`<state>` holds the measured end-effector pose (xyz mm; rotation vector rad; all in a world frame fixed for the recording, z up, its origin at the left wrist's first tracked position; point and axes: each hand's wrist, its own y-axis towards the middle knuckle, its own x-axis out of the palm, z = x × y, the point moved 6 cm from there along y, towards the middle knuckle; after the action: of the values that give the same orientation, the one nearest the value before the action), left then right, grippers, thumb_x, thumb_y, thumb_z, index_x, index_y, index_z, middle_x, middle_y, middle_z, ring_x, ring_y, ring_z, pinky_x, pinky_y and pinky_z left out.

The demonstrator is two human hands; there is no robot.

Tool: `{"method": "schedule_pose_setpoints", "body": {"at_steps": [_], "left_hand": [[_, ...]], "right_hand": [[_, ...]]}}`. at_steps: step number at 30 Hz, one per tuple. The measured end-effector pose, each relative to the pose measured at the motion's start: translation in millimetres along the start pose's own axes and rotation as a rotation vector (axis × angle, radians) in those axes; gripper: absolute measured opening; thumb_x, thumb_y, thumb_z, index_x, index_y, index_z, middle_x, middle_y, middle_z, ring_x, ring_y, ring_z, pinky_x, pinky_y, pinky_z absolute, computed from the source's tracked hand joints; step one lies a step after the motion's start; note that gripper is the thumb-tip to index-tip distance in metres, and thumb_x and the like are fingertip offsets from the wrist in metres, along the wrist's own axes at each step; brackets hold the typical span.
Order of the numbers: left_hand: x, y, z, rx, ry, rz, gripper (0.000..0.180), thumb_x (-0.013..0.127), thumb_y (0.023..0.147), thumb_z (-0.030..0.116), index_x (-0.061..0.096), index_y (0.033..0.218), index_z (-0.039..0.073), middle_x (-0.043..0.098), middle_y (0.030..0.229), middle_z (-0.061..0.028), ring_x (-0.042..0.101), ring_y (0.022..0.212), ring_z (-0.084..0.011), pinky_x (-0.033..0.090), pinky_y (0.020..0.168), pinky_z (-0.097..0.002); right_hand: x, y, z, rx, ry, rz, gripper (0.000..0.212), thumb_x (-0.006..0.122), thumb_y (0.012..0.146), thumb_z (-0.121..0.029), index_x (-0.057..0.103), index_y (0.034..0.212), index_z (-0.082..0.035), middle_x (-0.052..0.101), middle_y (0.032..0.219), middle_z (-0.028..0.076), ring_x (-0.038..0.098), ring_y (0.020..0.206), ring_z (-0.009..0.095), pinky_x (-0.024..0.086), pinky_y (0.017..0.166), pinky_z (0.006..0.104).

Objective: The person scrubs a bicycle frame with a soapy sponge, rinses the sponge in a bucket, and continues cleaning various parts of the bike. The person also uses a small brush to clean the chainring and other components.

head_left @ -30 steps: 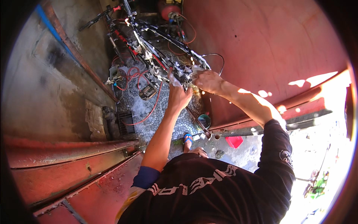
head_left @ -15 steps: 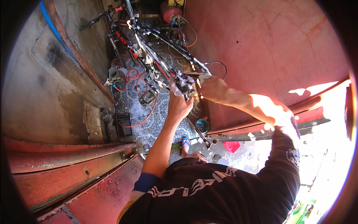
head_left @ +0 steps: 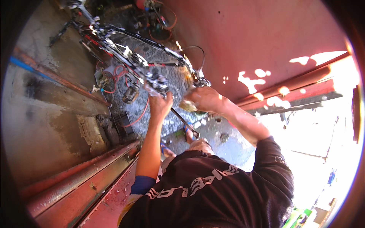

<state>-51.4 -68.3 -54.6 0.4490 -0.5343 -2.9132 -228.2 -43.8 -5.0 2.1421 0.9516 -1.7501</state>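
A bicycle frame [head_left: 141, 39], black with red parts and streaked with white suds, slants from the upper left toward my hands. My left hand [head_left: 161, 103] is closed around the foamy lower end of it, where dark metal parts [head_left: 156, 82] stick up. Beside the frame's other lower end, my right hand [head_left: 205, 97] is closed on a pale yellowish sponge [head_left: 188, 106], which is slightly blurred. A small gap seems to separate the sponge from the frame.
A red wall [head_left: 243, 41] rises on the right, a stained grey wall [head_left: 57, 95] on the left. A red hose [head_left: 117, 78] and a small motor-like device [head_left: 130, 95] lie on the patterned floor [head_left: 138, 117]. A dark rod [head_left: 186, 123] slants below my hands.
My right hand has come down and nearer to me, away from the frame tube it was touching. The frame and my left hand have shifted left in the view.
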Motion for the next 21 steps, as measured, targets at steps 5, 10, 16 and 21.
{"method": "schedule_pose_setpoints", "body": {"at_steps": [5,10,16,21], "left_hand": [[-21,-23,-54,-0.116,0.130,-0.098,0.048,0.065,0.083,0.002,0.052,0.130,-0.001,0.061,0.125,-0.0129,0.059,0.112,-0.0279,0.046,0.101,-0.0395],[-87,-72,-135,-0.278,0.323,-0.012,0.049,0.064,0.087,0.005,0.057,0.135,0.002,0.064,0.130,-0.0127,0.062,0.115,-0.0257,0.048,0.100,-0.0380],[-133,-197,-214,-0.625,0.668,0.141,0.044,0.059,0.093,0.014,0.056,0.136,0.002,0.062,0.133,-0.0142,0.062,0.116,-0.0280,0.047,0.101,-0.0397],[-2,-339,-344,-0.879,0.701,0.164,0.043,0.054,0.099,0.022,0.056,0.137,0.002,0.061,0.135,-0.0153,0.061,0.117,-0.0299,0.047,0.103,-0.0412]], "right_hand": [[133,-83,99,0.386,0.322,-0.177,0.041,0.066,0.081,-0.011,0.072,0.120,-0.020,0.073,0.112,0.017,0.070,0.107,0.037,0.055,0.094,0.0504],[317,-100,208,0.860,0.377,-0.135,0.040,0.068,0.082,-0.016,0.068,0.121,-0.019,0.073,0.110,0.022,0.069,0.108,0.040,0.056,0.090,0.0533],[529,-46,318,1.076,0.690,-0.025,0.045,0.067,0.086,-0.020,0.061,0.130,-0.019,0.071,0.116,0.024,0.068,0.109,0.044,0.053,0.091,0.0578],[676,14,395,1.260,0.704,-0.038,0.044,0.059,0.092,-0.035,0.063,0.127,-0.009,0.068,0.118,0.032,0.067,0.112,0.048,0.053,0.098,0.0572]]}}
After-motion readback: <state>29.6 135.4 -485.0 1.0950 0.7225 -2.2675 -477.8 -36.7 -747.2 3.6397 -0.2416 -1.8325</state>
